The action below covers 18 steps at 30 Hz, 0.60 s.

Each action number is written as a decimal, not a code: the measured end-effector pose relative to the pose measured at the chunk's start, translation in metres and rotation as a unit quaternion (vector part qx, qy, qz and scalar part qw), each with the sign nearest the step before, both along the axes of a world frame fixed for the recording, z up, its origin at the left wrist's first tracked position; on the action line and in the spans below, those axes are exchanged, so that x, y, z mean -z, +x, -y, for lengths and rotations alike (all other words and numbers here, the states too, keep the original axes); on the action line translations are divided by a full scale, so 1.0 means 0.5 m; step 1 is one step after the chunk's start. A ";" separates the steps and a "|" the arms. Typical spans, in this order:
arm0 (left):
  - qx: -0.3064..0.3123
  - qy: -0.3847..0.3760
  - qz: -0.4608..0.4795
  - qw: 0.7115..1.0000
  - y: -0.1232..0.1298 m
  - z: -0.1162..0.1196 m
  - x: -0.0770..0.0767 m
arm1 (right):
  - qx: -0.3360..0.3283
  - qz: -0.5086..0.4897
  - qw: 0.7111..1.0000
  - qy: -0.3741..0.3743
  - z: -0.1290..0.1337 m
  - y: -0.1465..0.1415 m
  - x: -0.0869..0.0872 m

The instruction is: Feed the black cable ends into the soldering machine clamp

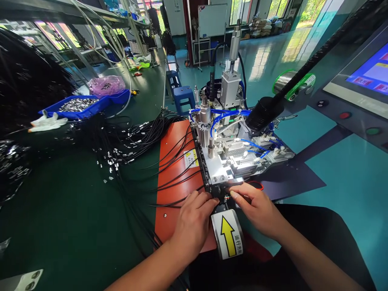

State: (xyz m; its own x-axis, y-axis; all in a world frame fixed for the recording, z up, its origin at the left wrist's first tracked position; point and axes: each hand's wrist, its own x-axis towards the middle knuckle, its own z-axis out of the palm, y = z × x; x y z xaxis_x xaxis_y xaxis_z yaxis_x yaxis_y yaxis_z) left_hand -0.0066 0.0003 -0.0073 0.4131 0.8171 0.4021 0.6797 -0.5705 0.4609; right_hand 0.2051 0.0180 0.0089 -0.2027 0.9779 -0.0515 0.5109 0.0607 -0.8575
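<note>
The left hand (pixel 195 216) reaches over the near end of the red plate (pixel 176 173) along the bench's (pixel 81 242) right edge. Its fingers bend down at the near end of the black track (pixel 207 178). The right hand (pixel 257 206) comes in from the opposite side, thumb and index finger nearly together. Between the two sets of fingertips is a small shiny piece (pixel 226 197), just beyond the curved guard with a yellow arrow (pixel 228 234). It is too small and too covered to tell whether either hand's fingers grip it or only rest beside it.

A fumble here could let the piece slip down by the guard, towards the person's lap; a loose or uneven hold would cause it. It could also sit crooked in the track, since the fingers themselves hide much of that spot.

The black cables (pixel 178 178) lie across the red plate to the track, and more pass by the left forearm. A sideways sweep of that arm could catch one and tug its end out of line.

The fingers are also just beside the metal front of the machine (pixel 216 169), which carries blue tubes (pixel 224 115). Should its parts move while the fingertips are that near, a pinch seems possible.
</note>
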 end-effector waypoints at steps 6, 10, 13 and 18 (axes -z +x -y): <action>-0.007 0.007 -0.001 1.000 0.003 -0.001 -0.003 | -0.002 -0.016 1.000 -0.013 0.005 -0.002 0.004; -0.003 0.001 -0.001 1.000 0.004 -0.001 -0.003 | -0.007 -0.028 1.000 0.002 0.004 0.001 0.002; -0.005 0.002 -0.001 1.000 0.003 -0.001 -0.003 | -0.003 -0.007 1.000 0.019 0.006 0.002 -0.001; -0.005 0.003 -0.005 1.000 0.003 0.000 -0.008 | 0.006 0.017 0.999 0.036 0.006 0.000 0.001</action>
